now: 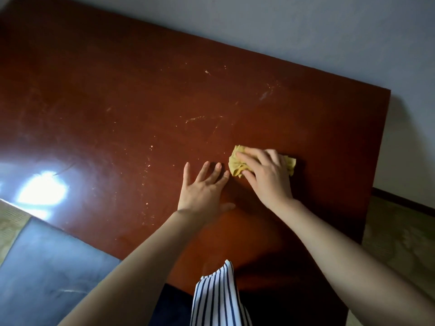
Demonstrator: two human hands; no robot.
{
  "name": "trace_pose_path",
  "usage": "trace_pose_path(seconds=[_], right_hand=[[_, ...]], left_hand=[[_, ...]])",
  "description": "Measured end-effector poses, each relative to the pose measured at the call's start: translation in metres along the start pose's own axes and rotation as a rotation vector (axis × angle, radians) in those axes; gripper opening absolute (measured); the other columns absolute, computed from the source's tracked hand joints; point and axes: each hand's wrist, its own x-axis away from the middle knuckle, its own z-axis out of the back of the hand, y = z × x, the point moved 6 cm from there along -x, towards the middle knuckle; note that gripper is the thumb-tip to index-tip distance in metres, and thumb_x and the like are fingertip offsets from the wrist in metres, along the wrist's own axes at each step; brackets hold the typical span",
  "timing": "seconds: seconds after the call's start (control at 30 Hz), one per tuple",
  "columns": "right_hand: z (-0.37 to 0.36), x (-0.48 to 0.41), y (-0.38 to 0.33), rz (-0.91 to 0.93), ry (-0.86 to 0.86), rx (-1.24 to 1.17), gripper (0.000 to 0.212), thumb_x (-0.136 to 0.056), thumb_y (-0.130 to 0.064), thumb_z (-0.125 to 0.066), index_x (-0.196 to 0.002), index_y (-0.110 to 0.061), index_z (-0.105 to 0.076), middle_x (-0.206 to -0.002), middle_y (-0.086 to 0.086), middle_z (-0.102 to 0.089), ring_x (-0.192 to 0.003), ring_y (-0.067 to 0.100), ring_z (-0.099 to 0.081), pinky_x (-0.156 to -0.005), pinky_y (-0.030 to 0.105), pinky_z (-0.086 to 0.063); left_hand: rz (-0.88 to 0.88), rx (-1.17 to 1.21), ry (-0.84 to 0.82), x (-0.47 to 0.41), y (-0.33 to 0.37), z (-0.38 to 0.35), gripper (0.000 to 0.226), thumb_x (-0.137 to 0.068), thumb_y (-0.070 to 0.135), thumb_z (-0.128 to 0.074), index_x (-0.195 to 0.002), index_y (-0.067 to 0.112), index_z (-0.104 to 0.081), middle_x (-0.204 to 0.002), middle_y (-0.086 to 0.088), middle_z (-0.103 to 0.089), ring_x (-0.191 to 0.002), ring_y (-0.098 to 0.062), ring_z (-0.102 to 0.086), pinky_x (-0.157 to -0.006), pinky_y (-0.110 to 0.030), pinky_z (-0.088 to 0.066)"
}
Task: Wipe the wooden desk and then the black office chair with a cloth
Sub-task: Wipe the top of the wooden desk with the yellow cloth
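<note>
Two bare hands were on the wooden surface [117, 102], with no black office chair clearly in view, so this read as the desk stage. Far left, a bright glare patch [42, 190] sat on the gloss, probably a window or lamp reflection, and a grey slab [47, 267] lay below the near edge; could not tell what it was. Pale scratches and specks [195, 118] ran across the middle, likely the reason wiping was centred there. The left hand [202, 191] lay flat, palm down, fingers [204, 171] spread and released, grasping nothing; it looked placed as a brace to steady the lean forward. Just beside it, nearly touching, the yellow cloth [235, 164] was bunched on the surface near the right-hand edge. The right hand [268, 175] pressed down on top of the cloth, its fingers curled over and grasping the wad, which would keep the fabric from slipping during strokes. A striped garment [216, 297] hung at the bottom centre. Right of the surface was pale wall [412, 137] and floor.
</note>
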Motion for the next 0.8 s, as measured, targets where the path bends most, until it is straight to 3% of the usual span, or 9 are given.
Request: trace_pose_path(seconds=[0.17,0.33,0.5,0.8], right_hand=[[0.014,0.069,0.012,0.140,0.087,-0.051,0.045,-0.074,-0.012,-0.075,-0.117,-0.019,-0.068,-0.113,-0.001,-0.065,-0.096,0.025,-0.056,-0.082,0.041,-0.047],[0.032,0.076,0.048,0.306,0.100,-0.012,0.036,-0.080,-0.010,-0.060,-0.112,-0.019,-0.071,-0.111,-0.002,-0.068,-0.091,0.024,-0.060,-0.080,0.041,-0.050],[0.040,0.028,0.093,0.116,0.109,-0.019,0.050,-0.070,0.001,-0.076,-0.116,-0.018,-0.068,-0.112,0.001,-0.067,-0.089,0.031,-0.057,-0.075,0.045,-0.050],[0.034,-0.102,0.151,-0.388,0.165,-0.039,0.040,-0.088,-0.015,-0.063,-0.126,-0.025,-0.060,-0.128,-0.002,-0.056,-0.111,0.029,-0.044,-0.090,0.039,-0.034]], left_hand=[[0.021,-0.029,0.001,0.000,0.003,0.002,0.091,-0.080,0.077,-0.036,-0.151,0.029,-0.004,-0.160,0.004,0.002,-0.145,-0.017,0.012,-0.104,-0.055,0.025],[0.014,-0.077,0.032,0.005,0.009,0.003,0.108,-0.070,0.083,-0.041,-0.151,0.025,-0.002,-0.160,0.000,0.002,-0.146,-0.018,0.007,-0.106,-0.052,0.023],[0.001,-0.116,0.037,0.009,0.011,0.000,0.114,-0.068,0.082,-0.046,-0.151,0.020,0.002,-0.160,-0.004,0.002,-0.147,-0.020,0.003,-0.111,-0.052,0.016],[-0.057,-0.131,-0.015,0.001,0.011,-0.002,0.119,-0.068,0.079,-0.050,-0.151,0.014,0.006,-0.159,-0.012,0.005,-0.146,-0.029,0.002,-0.102,-0.049,0.029]])
